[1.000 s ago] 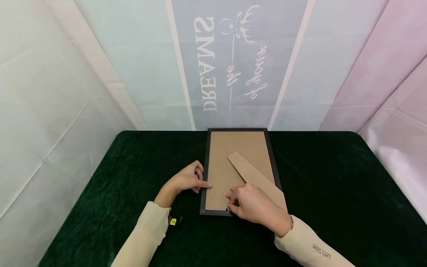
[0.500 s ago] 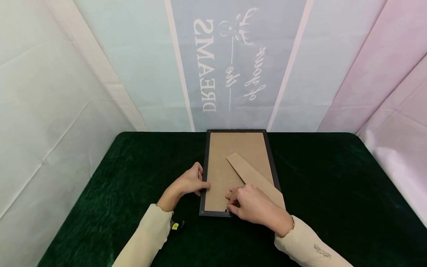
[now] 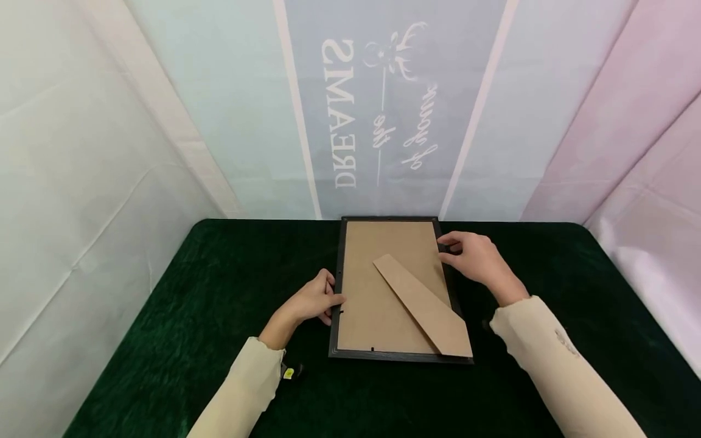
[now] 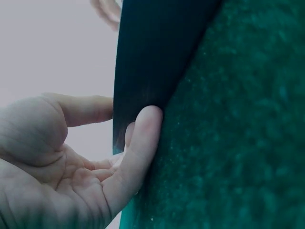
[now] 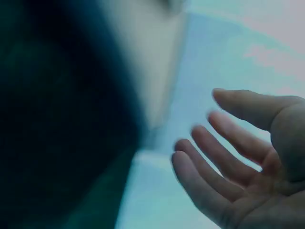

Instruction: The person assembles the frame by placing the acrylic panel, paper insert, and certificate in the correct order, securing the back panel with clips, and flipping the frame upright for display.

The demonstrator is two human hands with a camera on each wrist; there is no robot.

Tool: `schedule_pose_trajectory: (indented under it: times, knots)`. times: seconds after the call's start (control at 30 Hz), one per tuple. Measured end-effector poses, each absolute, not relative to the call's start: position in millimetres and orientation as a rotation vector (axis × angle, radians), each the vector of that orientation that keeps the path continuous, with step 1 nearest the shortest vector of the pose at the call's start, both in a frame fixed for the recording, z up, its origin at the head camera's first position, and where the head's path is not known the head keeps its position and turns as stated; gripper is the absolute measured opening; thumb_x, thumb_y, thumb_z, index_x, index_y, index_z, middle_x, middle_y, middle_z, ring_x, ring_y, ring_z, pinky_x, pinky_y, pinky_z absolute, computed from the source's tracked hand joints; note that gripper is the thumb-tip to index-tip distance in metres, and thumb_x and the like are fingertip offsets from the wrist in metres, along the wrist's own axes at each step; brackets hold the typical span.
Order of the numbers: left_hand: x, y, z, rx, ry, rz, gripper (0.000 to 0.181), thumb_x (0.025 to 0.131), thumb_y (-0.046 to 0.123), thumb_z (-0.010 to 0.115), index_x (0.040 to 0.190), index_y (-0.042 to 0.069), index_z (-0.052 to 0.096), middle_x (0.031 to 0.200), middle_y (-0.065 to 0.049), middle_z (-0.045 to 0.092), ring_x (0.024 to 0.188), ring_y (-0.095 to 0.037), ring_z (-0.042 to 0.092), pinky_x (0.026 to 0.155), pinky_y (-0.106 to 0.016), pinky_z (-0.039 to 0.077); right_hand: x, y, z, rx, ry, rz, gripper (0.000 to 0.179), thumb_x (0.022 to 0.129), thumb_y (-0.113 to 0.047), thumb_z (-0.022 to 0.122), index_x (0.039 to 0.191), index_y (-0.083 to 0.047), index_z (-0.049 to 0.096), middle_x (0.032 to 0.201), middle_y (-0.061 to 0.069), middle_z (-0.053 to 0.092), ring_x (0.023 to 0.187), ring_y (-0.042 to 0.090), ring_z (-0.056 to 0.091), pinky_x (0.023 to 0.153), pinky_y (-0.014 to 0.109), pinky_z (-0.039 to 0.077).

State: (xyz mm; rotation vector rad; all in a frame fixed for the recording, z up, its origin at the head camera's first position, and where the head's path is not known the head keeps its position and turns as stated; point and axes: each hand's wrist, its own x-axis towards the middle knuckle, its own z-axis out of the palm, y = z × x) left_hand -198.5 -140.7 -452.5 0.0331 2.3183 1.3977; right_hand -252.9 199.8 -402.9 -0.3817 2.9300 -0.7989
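A picture frame (image 3: pixel 397 356) lies back side up, with a black border and a brown backing board (image 3: pixel 364 286). Its brown easel leg (image 3: pixel 429 304) slants across the lower right of the board. My left hand (image 3: pixel 309 298) holds the left border, thumb over the edge and fingers along the outer side; the left wrist view shows the fingers (image 4: pixel 143 138) against the dark side. My right hand (image 3: pixel 473 258) is by the upper right border, its fingers relaxed and apart in the right wrist view, holding nothing. Small dark tabs (image 3: pixel 373 349) show at the lower and left borders.
A dark green velvety cloth (image 3: pixel 219 274) covers the table. Behind it hangs a pale blue and pink curtain (image 3: pixel 394 121) with mirrored lettering, close to the frame's far edge. White fabric (image 3: pixel 82 213) stands along the left.
My right hand has left the frame's lower border and moved up and right to its upper right side, uncovering the easel leg's lower end and a dark tab. The left hand stays put.
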Motion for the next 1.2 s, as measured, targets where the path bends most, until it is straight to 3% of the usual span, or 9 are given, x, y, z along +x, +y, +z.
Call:
schedule_pose_trajectory:
  times: [0.17,0.57,1.2]
  knots:
    - [-199.3,-141.6,-453.7,0.030,2.306,1.410,0.038,0.095,0.014,0.067,0.123,0.005,0.043,0.086,-0.011,0.056,0.060,-0.020,0.061,0.056,-0.035,0.060,-279.8,205.0,-434.1,-0.212,2.904,-0.852,0.049,0.092,-0.030,0.071,0.133,-0.005,0.058,0.133,0.023,0.055,0.117,0.037,0.059,0.090,0.050,0.054]
    - [-201.0,-143.0,-455.4,0.036,2.288,1.421,0.037,0.095,0.014,0.068,0.122,0.006,0.044,0.088,-0.011,0.055,0.061,-0.020,0.060,0.056,-0.034,0.059,-280.5,202.6,-444.6,-0.063,2.914,-0.947,0.041,0.093,-0.029,0.070,0.129,-0.009,0.064,0.133,0.022,0.051,0.114,0.037,0.060,0.085,0.047,0.055]
    - [-200.5,-142.7,-452.6,0.104,2.340,1.338,0.035,0.096,0.014,0.066,0.119,0.006,0.040,0.093,-0.013,0.053,0.067,-0.022,0.062,0.056,-0.034,0.059,-284.3,196.0,-432.9,-0.317,3.010,-0.695,0.030,0.094,-0.012,0.067,0.123,-0.005,0.069,0.132,0.022,0.052,0.105,0.035,0.065,0.083,0.048,0.054]
